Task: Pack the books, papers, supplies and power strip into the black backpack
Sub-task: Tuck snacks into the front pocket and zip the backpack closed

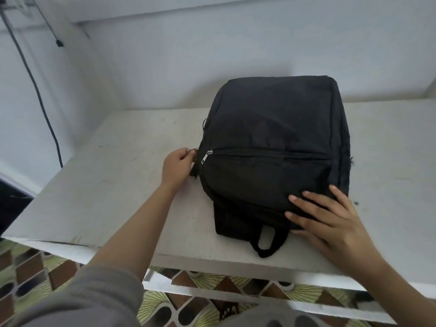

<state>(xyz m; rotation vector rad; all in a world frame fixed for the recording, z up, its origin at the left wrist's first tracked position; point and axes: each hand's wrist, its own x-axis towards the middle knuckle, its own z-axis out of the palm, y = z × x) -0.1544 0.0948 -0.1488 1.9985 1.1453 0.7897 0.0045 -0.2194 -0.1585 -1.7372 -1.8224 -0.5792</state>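
Observation:
The black backpack [271,142] lies flat on the white table [113,185], front face up, with its carry loop [269,241] toward me. My left hand [177,167] pinches a silver zipper pull [192,150] at the bag's left side. A second silver pull [206,156] hangs at the left end of the front pocket zipper, which looks closed. My right hand [330,220] presses flat on the bag's near right corner with fingers spread. No books, papers, supplies or power strip are visible.
White walls enclose the table at the back and left. A black cable [35,90] hangs down the left wall. A lower white shelf [236,293] sits under the table's front edge, above a patterned tile floor [35,272].

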